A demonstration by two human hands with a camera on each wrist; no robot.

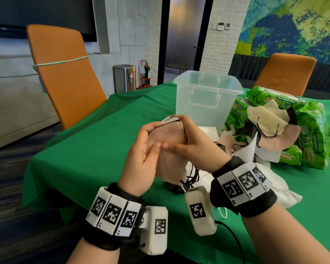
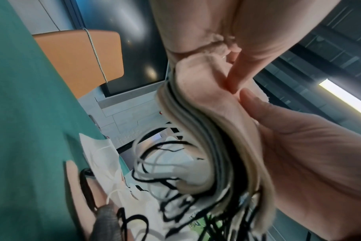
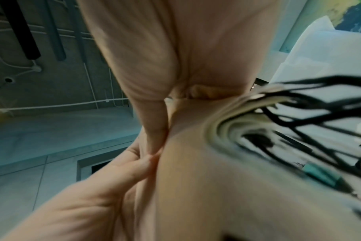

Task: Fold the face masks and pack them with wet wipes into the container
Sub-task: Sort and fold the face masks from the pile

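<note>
Both hands hold a stack of folded beige and pink face masks (image 1: 165, 133) upright above the green table. My left hand (image 1: 144, 147) grips its left side with the thumb on the front. My right hand (image 1: 188, 142) wraps its right edge, fingertips pressing the front. In the left wrist view the layered stack (image 2: 206, 130) lies against my left palm (image 2: 309, 154), with black and white ear loops (image 2: 165, 163) dangling below. The right wrist view shows the stack (image 3: 216, 163) close up between both hands. The clear plastic container (image 1: 206, 96) stands open just behind the hands. Green wet wipe packs (image 1: 312, 130) lie to the right.
Loose unfolded masks (image 1: 271, 119) lie over the wipe packs, and white masks (image 1: 280, 189) are spread on the green tablecloth (image 1: 103, 145) under my right wrist. Orange chairs stand at the far left (image 1: 65, 73) and far right (image 1: 286, 73) of the table.
</note>
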